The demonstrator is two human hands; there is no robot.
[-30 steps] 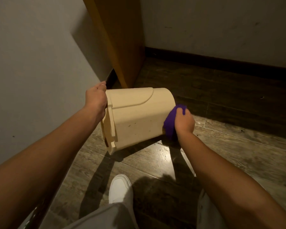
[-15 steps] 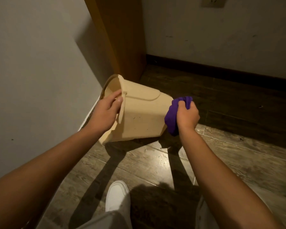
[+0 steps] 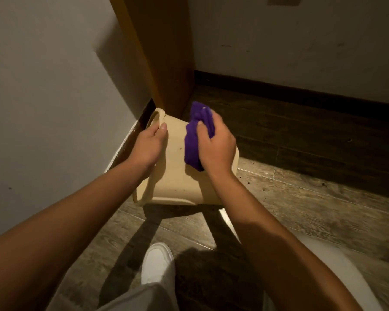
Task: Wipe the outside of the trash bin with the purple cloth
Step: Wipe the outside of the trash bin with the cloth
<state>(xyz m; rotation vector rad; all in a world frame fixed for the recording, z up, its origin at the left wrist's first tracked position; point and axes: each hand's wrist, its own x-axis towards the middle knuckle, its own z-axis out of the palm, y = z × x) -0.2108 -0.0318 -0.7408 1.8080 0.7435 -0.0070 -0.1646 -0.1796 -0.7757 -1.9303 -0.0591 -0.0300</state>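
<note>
Here we look down on a beige trash bin (image 3: 177,182) tipped onto its side, held off the wood-plank floor (image 3: 301,198) in a corner, with its open rim turned toward the grey wall (image 3: 43,86) on the left and its base toward the right. Our left hand (image 3: 147,145) grips the rim, the thumb lying on the outer wall and the fingers (image 3: 152,131) curled over the edge, where they pass out of sight inside. Our right hand (image 3: 216,147) holds the purple cloth (image 3: 194,140) bunched up, its fingers clamped round the fabric, and presses the wad against the upward-facing side of the bin near the middle. Part of the cloth sticks out above the hand and part hangs out to its left over the bin wall. Behind the bin stands an orange-brown wooden panel (image 3: 162,52), and a dark baseboard (image 3: 301,93) runs along the far wall. Below, a white shoe (image 3: 157,263) rests on the floor, with light trousers (image 3: 133,297) at the bottom edge.
</note>
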